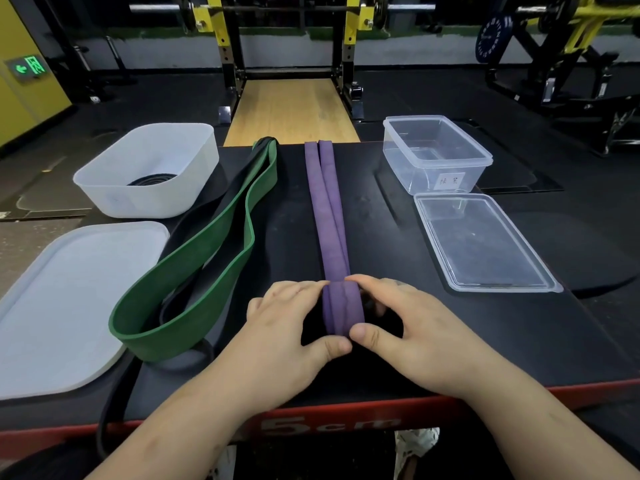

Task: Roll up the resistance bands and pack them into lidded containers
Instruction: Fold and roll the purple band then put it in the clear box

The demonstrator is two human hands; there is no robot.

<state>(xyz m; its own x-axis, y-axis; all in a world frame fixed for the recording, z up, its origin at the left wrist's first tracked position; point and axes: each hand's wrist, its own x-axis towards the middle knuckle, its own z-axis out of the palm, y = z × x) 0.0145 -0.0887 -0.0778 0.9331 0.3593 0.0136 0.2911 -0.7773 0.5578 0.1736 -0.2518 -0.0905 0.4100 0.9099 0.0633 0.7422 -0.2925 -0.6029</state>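
The black tabletop [388, 237] carries two container sets. At far left stands a white translucent tub [149, 199] with a coiled black band [152, 180] on its floor; its white lid [69, 306] lies flat in front of it, at the left edge. At far right stands a clear rectangular container [485, 157] with a paper label [450, 181] on its near wall; its clear lid [485, 244] lies just in front of it. Between the tub and the centre line lies a green resistance band [207, 244] in a loose loop, partly standing on edge. A second black band [114, 393] runs alongside it and hangs over the near edge. The purple resistance band [329, 220] lies flat and doubled down the centre, from the far edge toward the person, apart from the green band. Its near end is turned up into a short roll. The left hand [287, 327] and right hand [408, 327] each pinch that roll, one from each side, fingertips on top and thumbs against the near face.
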